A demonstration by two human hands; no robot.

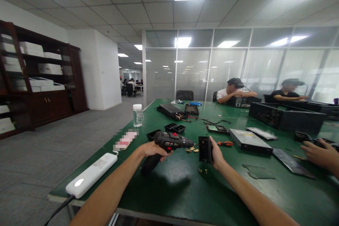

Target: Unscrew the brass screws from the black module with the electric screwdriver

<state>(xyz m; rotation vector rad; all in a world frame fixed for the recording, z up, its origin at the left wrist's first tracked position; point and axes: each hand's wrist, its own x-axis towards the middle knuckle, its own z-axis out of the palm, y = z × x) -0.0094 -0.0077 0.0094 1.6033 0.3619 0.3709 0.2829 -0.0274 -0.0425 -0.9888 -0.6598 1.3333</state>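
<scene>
My left hand (153,149) is closed round the grip of a black electric screwdriver (169,142) with red markings, its tip pointing right. My right hand (215,152) holds a small black rectangular part (204,149) upright on the green table (185,190), right at the driver's tip. A few small brass pieces (192,150) lie between the two hands, and two more screws (202,171) lie just in front of the part.
A white power strip (91,174) lies at the near left corner, and a clear bottle (137,115) stands at the left edge. Black trays (174,127), an optical drive (249,140), a red-handled screwdriver (225,143) and computer cases (286,118) lie beyond. Another person's hand (317,153) rests at right; two people sit at the far side.
</scene>
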